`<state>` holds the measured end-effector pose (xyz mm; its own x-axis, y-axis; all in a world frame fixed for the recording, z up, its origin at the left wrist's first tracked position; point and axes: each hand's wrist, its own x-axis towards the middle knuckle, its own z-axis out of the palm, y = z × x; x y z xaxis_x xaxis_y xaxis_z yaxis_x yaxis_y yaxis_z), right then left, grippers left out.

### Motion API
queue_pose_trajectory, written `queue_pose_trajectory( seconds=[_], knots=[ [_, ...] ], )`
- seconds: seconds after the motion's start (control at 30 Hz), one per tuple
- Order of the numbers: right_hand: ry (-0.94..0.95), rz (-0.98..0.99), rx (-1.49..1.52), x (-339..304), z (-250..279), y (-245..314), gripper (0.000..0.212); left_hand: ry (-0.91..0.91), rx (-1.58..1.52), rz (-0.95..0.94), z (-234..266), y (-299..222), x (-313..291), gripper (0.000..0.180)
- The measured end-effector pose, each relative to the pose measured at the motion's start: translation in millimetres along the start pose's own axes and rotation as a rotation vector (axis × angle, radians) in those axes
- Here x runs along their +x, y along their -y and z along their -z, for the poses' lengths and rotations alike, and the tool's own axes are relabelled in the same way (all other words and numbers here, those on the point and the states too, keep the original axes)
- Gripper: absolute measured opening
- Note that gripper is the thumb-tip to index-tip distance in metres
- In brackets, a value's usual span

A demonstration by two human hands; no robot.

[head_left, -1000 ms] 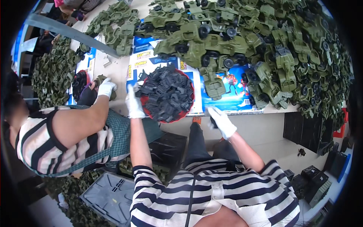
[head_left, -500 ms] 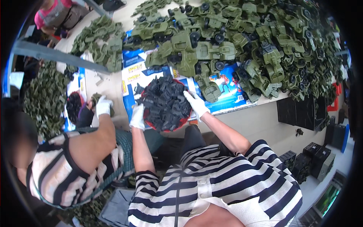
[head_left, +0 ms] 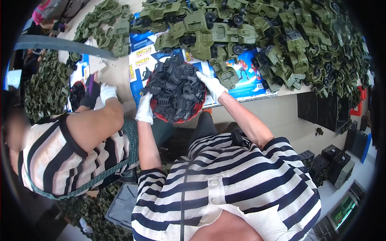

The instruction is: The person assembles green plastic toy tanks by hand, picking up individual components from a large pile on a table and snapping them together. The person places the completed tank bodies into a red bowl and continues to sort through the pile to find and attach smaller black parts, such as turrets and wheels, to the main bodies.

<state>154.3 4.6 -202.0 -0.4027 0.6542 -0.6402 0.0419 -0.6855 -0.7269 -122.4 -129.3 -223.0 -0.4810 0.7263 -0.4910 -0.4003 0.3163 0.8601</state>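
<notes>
A red basket (head_left: pixel 187 119) heaped with small black plastic parts (head_left: pixel 176 90) is at the near edge of the table, held between my two white-gloved hands. My left hand (head_left: pixel 144 108) grips its left side, and my right hand (head_left: pixel 212 85) is against its upper right side, with the fingers along the rim. The parts rise above the rim and hide the basket's inside. Just beyond my right hand lies a green toy vehicle body (head_left: pixel 225 73).
Green toy vehicles with black wheels (head_left: pixel 225 34) are piled across the far and right side of the table. Printed blue-and-white card sheets (head_left: pixel 138 60) lie under them. At left a co-worker's gloved hand (head_left: pixel 107 92) is near another red basket (head_left: pixel 76 96). Black crates (head_left: pixel 321 114) stand at right.
The whole view has shifted, so the table, basket and my hands appear higher. My grip on the basket is the same. The co-worker's dark-and-purple-gloved hand has lifted beside their white-gloved one.
</notes>
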Motion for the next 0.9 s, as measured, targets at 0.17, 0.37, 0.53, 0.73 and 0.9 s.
queue_pose_trajectory(
  seconds=[0.17,0.37,0.53,0.73,0.9],
  knots=[
    [0.048,0.053,0.001,2.6,9.1,-13.0,0.065,-0.017,-0.048,0.045,4.2,11.6,-19.5,0.036],
    [0.033,0.011,0.039,-8.1,13.9,-6.1,0.062,-0.074,-0.044,-0.040,4.1,35.4,-16.9,0.032],
    [0.058,-0.010,-0.026,-5.0,10.9,-8.3,0.055,-0.049,-0.156,0.022,22.6,54.9,-41.4,0.029],
    [0.112,-0.011,-0.343,2.0,-6.0,21.8,0.059,-0.087,-0.363,0.056,9.4,66.6,-76.0,0.039],
    [0.198,-0.148,-0.562,17.1,-16.4,42.9,0.071,-0.249,-0.418,0.009,15.5,80.5,-105.2,0.042]
  ],
)
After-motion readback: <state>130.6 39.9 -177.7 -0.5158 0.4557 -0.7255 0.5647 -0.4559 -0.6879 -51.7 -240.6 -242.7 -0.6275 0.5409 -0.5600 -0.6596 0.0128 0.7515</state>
